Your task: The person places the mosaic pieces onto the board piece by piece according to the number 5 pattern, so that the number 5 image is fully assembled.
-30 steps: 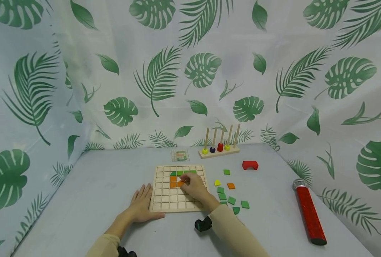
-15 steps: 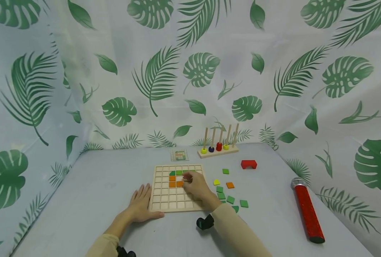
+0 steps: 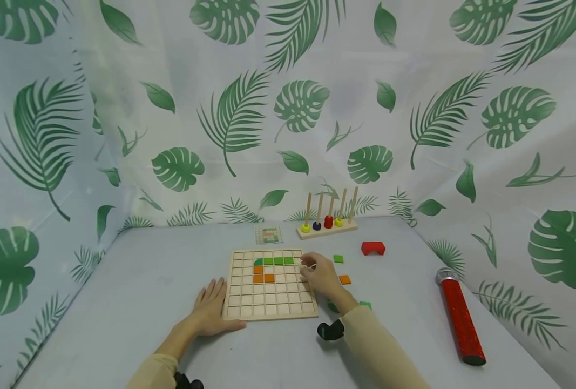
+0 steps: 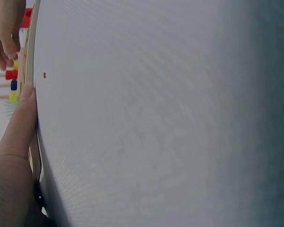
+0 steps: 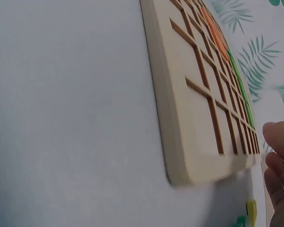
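A wooden grid board (image 3: 249,310) lies on the table. In it are a dark green rounded tile (image 3: 258,262), a row of green square tiles (image 3: 278,261) and several orange tiles (image 3: 269,278). My left hand (image 3: 212,310) rests flat on the table at the board's left edge, its thumb along the near corner; the left wrist view shows that thumb (image 4: 21,123) against the board's side. Over the right edge of the board is my right hand (image 3: 322,273), fingers loosely bent. In the right wrist view no tile shows at its fingers (image 5: 277,137).
Right of the board lie loose tiles, among them an orange tile (image 3: 345,280) and a green tile (image 3: 338,259), some hidden by my right arm. Behind are a pattern card (image 3: 269,234), a peg stand (image 3: 326,231) and a red arch block (image 3: 372,248). A red cylinder (image 3: 461,319) lies far right.
My right hand has let go of an orange tile, which sits in the grid, and moved right from mid-board to the right edge. My left hand stays put.
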`<move>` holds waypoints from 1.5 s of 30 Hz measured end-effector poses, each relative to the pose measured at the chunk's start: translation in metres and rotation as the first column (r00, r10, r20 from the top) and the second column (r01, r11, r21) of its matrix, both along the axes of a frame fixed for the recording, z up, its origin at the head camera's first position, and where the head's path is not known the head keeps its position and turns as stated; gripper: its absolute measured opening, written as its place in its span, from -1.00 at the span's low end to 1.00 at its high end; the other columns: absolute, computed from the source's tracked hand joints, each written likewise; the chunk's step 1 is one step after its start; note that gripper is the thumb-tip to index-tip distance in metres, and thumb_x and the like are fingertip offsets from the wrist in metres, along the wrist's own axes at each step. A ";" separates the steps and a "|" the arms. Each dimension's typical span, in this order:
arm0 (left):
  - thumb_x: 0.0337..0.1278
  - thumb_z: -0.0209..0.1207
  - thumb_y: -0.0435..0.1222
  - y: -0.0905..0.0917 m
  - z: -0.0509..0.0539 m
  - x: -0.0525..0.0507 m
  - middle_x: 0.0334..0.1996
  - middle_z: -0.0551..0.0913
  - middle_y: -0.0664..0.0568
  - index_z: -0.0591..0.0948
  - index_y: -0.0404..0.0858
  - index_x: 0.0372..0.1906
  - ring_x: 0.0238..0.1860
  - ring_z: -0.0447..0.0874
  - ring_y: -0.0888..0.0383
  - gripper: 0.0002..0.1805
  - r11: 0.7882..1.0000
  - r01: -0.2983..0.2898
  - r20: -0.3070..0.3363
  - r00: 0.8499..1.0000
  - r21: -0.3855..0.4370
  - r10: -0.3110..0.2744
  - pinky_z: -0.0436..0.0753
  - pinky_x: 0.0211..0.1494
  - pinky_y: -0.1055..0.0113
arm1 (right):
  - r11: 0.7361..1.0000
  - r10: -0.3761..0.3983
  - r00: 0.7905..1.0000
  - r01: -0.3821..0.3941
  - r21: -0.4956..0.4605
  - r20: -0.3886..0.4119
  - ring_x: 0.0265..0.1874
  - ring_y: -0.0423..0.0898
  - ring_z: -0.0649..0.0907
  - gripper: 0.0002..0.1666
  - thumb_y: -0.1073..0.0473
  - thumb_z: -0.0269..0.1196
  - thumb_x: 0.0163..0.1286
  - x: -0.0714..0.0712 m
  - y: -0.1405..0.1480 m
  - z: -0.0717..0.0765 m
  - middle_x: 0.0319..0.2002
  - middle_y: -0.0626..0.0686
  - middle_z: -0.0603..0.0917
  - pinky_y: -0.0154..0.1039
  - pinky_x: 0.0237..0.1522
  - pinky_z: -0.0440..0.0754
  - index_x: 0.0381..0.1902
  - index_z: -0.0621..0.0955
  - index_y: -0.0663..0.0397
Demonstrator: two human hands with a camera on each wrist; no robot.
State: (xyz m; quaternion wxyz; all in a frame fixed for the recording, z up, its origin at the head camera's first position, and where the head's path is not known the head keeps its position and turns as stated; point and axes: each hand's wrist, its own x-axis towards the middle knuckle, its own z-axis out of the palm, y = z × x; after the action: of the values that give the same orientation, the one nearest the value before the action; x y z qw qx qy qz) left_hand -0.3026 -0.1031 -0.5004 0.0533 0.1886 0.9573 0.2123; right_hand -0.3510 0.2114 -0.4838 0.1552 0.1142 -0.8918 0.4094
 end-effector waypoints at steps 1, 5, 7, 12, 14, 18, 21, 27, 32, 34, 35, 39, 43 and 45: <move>-0.27 0.21 0.40 0.000 0.000 0.000 0.45 -0.09 -0.32 -0.04 -0.47 0.44 0.45 -0.28 -0.23 0.36 1.000 0.002 0.001 1.000 0.012 -0.002 -0.25 0.40 -0.13 | 1.000 0.001 1.000 -0.001 0.007 0.000 -0.21 -0.02 0.61 -0.67 0.38 0.33 0.16 0.000 0.003 0.000 -0.24 0.08 0.65 -0.12 -0.12 0.59 -0.08 0.60 0.27; -0.27 0.25 0.36 0.001 0.006 0.003 0.43 -0.07 -0.38 -0.01 -0.52 0.41 0.43 -0.27 -0.28 0.35 0.999 0.012 0.008 1.000 0.052 -0.012 -0.26 0.39 -0.16 | 0.999 -0.015 1.000 0.014 0.032 0.022 -0.16 -0.01 0.61 -0.64 0.36 0.34 0.15 0.002 0.019 0.002 -0.21 0.07 0.66 -0.09 -0.07 0.57 -0.06 0.60 0.24; -0.25 0.25 0.36 0.001 0.009 0.005 0.43 -0.08 -0.39 -0.02 -0.53 0.41 0.43 -0.27 -0.28 0.34 0.999 0.016 0.014 1.000 0.050 -0.016 -0.27 0.39 -0.16 | 0.999 -0.025 0.999 0.024 0.047 0.036 -0.15 -0.01 0.61 -0.63 0.35 0.35 0.15 0.003 0.029 0.003 -0.20 0.08 0.66 -0.09 -0.06 0.57 -0.05 0.59 0.23; -0.20 0.26 0.31 0.003 0.014 0.008 0.43 -0.07 -0.37 -0.03 -0.51 0.42 0.44 -0.25 -0.27 0.31 1.000 0.016 0.012 1.000 0.025 -0.016 -0.23 0.40 -0.15 | 0.995 -0.055 0.994 0.047 0.086 0.093 -0.11 -0.02 0.59 -0.61 0.31 0.33 0.19 0.008 0.053 0.005 -0.15 0.08 0.65 -0.07 -0.01 0.56 0.00 0.57 0.23; -0.20 0.29 0.28 0.004 0.015 0.008 0.43 -0.06 -0.37 -0.01 -0.52 0.41 0.43 -0.24 -0.28 0.29 0.999 0.012 0.008 1.000 0.031 -0.012 -0.20 0.39 -0.17 | 0.993 -0.071 0.990 0.059 0.099 0.124 -0.08 -0.02 0.58 -0.59 0.28 0.32 0.22 0.011 0.062 0.006 -0.12 0.08 0.64 -0.05 0.02 0.54 0.04 0.56 0.20; -0.19 0.29 0.28 0.005 0.016 0.010 0.43 -0.06 -0.37 -0.02 -0.51 0.42 0.43 -0.24 -0.27 0.29 1.000 0.005 0.010 1.000 0.016 -0.006 -0.19 0.40 -0.16 | 0.990 -0.097 0.986 0.082 0.111 0.139 -0.07 0.00 0.57 -0.57 0.27 0.31 0.24 0.015 0.079 0.008 -0.09 0.09 0.63 -0.02 0.05 0.53 0.07 0.54 0.19; -0.20 0.28 0.29 0.005 0.015 0.009 0.43 -0.06 -0.36 -0.02 -0.51 0.42 0.43 -0.24 -0.27 0.30 1.000 0.003 0.013 1.000 0.009 -0.003 -0.19 0.40 -0.16 | 0.989 -0.116 0.983 0.100 0.109 0.144 -0.08 0.02 0.57 -0.57 0.28 0.31 0.23 0.018 0.091 0.009 -0.09 0.12 0.63 -0.01 0.04 0.53 0.07 0.54 0.22; -0.22 0.28 0.31 0.004 0.012 0.007 0.43 -0.07 -0.38 -0.02 -0.51 0.42 0.43 -0.25 -0.29 0.31 1.000 0.010 0.015 1.000 0.028 -0.011 -0.22 0.39 -0.17 | 0.984 -0.149 0.979 0.133 0.116 0.140 -0.11 0.05 0.57 -0.55 0.25 0.31 0.23 0.021 0.109 0.004 -0.10 0.14 0.63 0.01 0.03 0.54 0.08 0.53 0.24; -0.23 0.25 0.34 0.003 0.008 0.007 0.42 -0.07 -0.39 -0.01 -0.52 0.41 0.43 -0.25 -0.29 0.33 0.999 0.024 0.009 1.000 0.039 -0.024 -0.24 0.39 -0.17 | 0.981 -0.159 0.979 0.143 0.128 0.128 -0.19 0.02 0.58 -0.57 0.24 0.33 0.23 0.023 0.120 0.003 -0.16 0.12 0.63 -0.03 -0.07 0.57 0.04 0.54 0.26; -0.22 0.24 0.35 0.002 0.008 0.006 0.43 -0.07 -0.38 -0.02 -0.52 0.41 0.43 -0.26 -0.29 0.33 0.999 0.026 0.007 1.000 0.034 -0.026 -0.24 0.39 -0.17 | 0.982 -0.155 0.978 0.136 0.132 0.141 -0.23 0.00 0.57 -0.58 0.23 0.32 0.23 0.022 0.122 0.003 -0.18 0.10 0.64 -0.07 -0.11 0.57 0.03 0.55 0.26; -0.23 0.25 0.34 0.002 0.008 0.006 0.42 -0.07 -0.38 -0.02 -0.53 0.41 0.43 -0.25 -0.29 0.33 0.999 0.023 0.006 1.000 0.036 -0.023 -0.23 0.39 -0.17 | 0.983 -0.152 0.975 0.131 0.131 0.160 -0.24 -0.01 0.56 -0.59 0.22 0.33 0.23 0.022 0.123 0.003 -0.18 0.09 0.64 -0.09 -0.13 0.57 0.03 0.56 0.24; -0.22 0.26 0.33 0.002 0.009 0.005 0.43 -0.07 -0.37 -0.03 -0.51 0.42 0.43 -0.25 -0.28 0.32 1.000 0.016 0.008 1.000 0.014 -0.016 -0.22 0.39 -0.16 | 0.987 -0.130 0.953 0.099 0.124 0.274 -0.23 -0.05 0.54 -0.60 0.18 0.33 0.22 0.021 0.123 0.001 -0.18 0.03 0.64 -0.15 -0.12 0.55 0.02 0.58 0.17; -0.22 0.26 0.33 0.001 0.010 0.004 0.43 -0.07 -0.35 -0.04 -0.50 0.43 0.44 -0.25 -0.27 0.33 1.000 0.011 0.018 1.000 -0.003 -0.010 -0.20 0.40 -0.16 | 0.989 -0.119 0.933 0.081 0.123 0.339 -0.18 -0.05 0.53 -0.59 0.22 0.34 0.16 0.021 0.120 0.001 -0.16 -0.01 0.64 -0.10 -0.05 0.53 0.00 0.60 0.12; -0.22 0.26 0.33 0.001 0.010 0.004 0.43 -0.06 -0.36 -0.03 -0.50 0.43 0.44 -0.24 -0.27 0.32 1.000 0.010 0.014 1.000 -0.002 -0.010 -0.20 0.40 -0.16 | 0.988 -0.120 0.933 0.079 0.134 0.339 -0.17 -0.04 0.52 -0.59 0.24 0.34 0.14 0.022 0.119 0.001 -0.15 -0.02 0.63 -0.08 -0.03 0.52 0.00 0.61 0.09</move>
State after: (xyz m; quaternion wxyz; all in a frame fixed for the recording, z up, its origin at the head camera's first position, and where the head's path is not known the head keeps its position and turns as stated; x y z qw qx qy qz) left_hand -0.2986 -0.1018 -0.4902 0.0613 0.1918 0.9562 0.2124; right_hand -0.3294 0.3301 -0.4826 0.0094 0.0040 -0.9324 0.3612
